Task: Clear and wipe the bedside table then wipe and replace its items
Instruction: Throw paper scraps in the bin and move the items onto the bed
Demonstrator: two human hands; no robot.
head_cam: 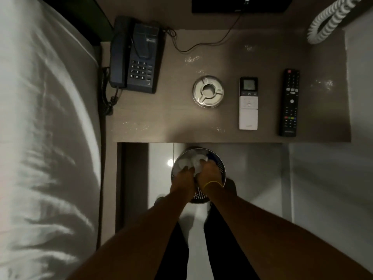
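While both hands, left hand (pixel 182 175) and right hand (pixel 210 171), clutch a white cloth (pixel 198 165) over the bin (pixel 221 168) below the table's (pixel 161 118) near edge, ashtray (pixel 208 91), white remote (pixel 248 103) and black remote (pixel 289 102) sit toward its right side; the phone (pixel 136 55) occupies its far-left corner.

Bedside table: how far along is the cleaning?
Looks nearly done: telephone, ashtray, white remote and black remote sit neatly on the bedside table. In hand: both hands press white wipes into the bin. Apparently nothing else remains.
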